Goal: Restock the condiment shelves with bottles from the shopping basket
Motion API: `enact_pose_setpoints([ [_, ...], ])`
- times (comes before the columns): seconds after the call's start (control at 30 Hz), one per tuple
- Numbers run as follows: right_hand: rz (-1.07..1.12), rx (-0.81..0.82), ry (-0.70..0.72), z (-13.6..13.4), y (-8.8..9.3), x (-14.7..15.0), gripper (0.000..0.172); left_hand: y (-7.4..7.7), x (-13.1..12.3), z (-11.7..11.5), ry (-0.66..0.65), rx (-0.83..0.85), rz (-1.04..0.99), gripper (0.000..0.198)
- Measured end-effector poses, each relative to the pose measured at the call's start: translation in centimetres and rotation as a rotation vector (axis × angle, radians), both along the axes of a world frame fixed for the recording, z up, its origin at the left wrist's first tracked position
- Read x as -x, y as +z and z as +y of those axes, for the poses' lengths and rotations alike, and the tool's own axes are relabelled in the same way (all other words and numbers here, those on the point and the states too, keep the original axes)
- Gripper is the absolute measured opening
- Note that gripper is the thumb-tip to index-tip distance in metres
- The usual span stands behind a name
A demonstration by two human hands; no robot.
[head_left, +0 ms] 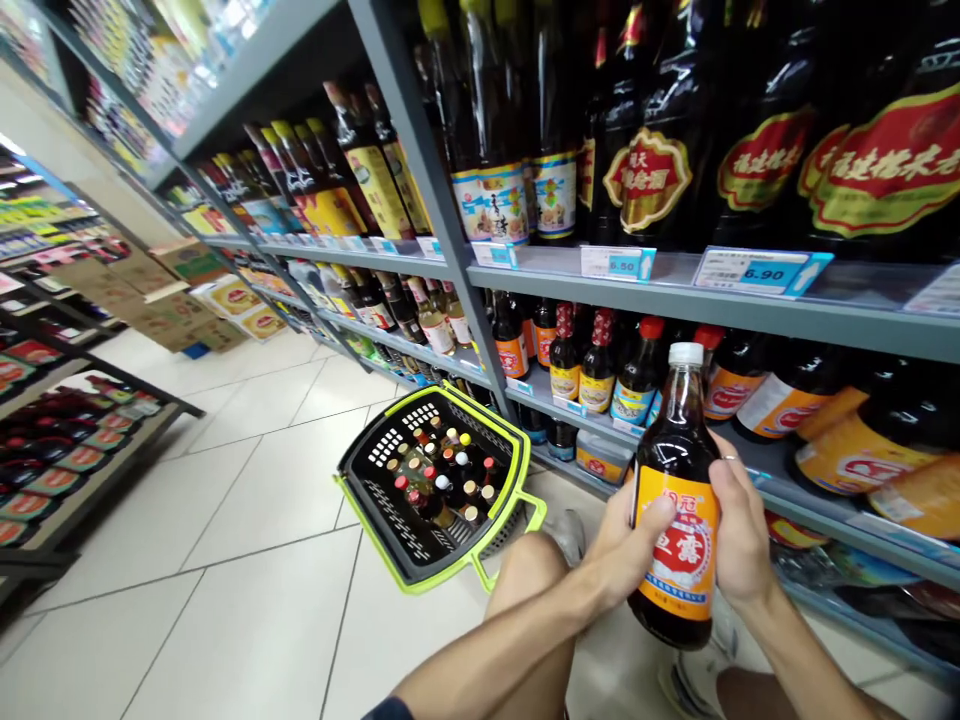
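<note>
Wrapping left hand (628, 545) and right hand (739, 525) around a dark sauce bottle (675, 420), red-lettered orange label (676, 550).

We read 6.50 on one price tag (619, 264) and 6.90 on the next price tag (765, 272), both along the shelf edge (675, 308). The orange label (679, 560) on the held bottle (675, 420) shows a large 露. The red labels (885, 165) above carry Chinese lettering we cannot read for certain.
</note>
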State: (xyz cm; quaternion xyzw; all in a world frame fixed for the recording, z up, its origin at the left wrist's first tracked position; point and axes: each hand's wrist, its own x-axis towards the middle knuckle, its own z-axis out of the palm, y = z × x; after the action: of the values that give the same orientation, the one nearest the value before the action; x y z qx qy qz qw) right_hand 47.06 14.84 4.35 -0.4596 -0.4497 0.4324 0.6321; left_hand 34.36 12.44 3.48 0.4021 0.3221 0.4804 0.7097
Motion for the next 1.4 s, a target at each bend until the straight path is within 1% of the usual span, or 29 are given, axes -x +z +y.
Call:
enact_pose_setpoints([
  [0.13,0.054,0.034,-0.042,-0.2,-0.1,0.2,0.048,-0.8,-0.3,0.2,0.036,0.018,0.006,0.072],
  [0.3,0.048,0.058,-0.115,-0.4,-0.2,0.1,0.046,-1.5,-0.6,0.5,0.027,0.050,0.035,0.081],
  [0.4,0.039,0.055,-0.132,-0.4,-0.7,0.0,0.040,-1.4,-0.5,0.5,0.007,0.083,0.067,0.080],
  [0.5,0.060,0.074,-0.133,-0.5,-1.3,-0.2,0.035,-1.0,-0.2,0.4,-0.006,0.100,0.086,0.071],
  [0.57,0.077,0.085,-0.133,-0.5,-1.7,-0.2,0.038,-0.7,-0.2,0.3,-0.006,0.097,0.090,0.066],
  [0.63,0.075,0.072,-0.135,-0.6,-1.8,-0.2,0.044,-0.6,-0.2,0.2,0.000,0.088,0.082,0.064],
  [0.7,0.048,0.045,-0.137,-0.7,-1.6,-0.1,0.048,-0.6,-0.3,0.1,0.012,0.078,0.067,0.065],
  [0.83,-0.014,0.008,-0.132,-0.7,-1.5,-0.2,0.050,-0.7,-0.3,-0.1,0.022,0.050,0.038,0.072],
  [0.93,-0.017,0.018,-0.126,-0.1,-2.5,-0.5,0.052,-0.8,-0.2,0.1,0.024,0.039,0.024,0.075],
  [1.0,-0.008,0.026,-0.150,0.2,-3.3,-0.6,0.055,-1.0,-0.1,0.2,0.002,0.033,0.025,0.075],
  [1.07,0.015,0.037,-0.166,-0.2,-3.6,-0.4,0.057,-1.1,-0.1,0.1,-0.009,0.021,0.016,0.075],
  [1.17,0.057,0.045,-0.133,-1.2,-2.7,0.5,0.060,-1.2,-0.1,-0.3,0.049,0.065,0.018,0.074],
  [1.23,0.030,0.030,-0.110,-1.4,-1.9,0.9,0.059,-1.3,-0.1,-0.1,0.042,0.087,0.074,0.071],
  [1.33,0.003,0.003,-0.100,-1.3,-1.3,0.8,0.054,-1.3,-0.1,0.2,-0.027,0.101,0.136,0.065],
  [1.4,0.011,-0.014,-0.061,-1.3,-1.1,0.0,0.049,-1.1,0.0,0.1,-0.051,0.095,0.178,0.065],
])
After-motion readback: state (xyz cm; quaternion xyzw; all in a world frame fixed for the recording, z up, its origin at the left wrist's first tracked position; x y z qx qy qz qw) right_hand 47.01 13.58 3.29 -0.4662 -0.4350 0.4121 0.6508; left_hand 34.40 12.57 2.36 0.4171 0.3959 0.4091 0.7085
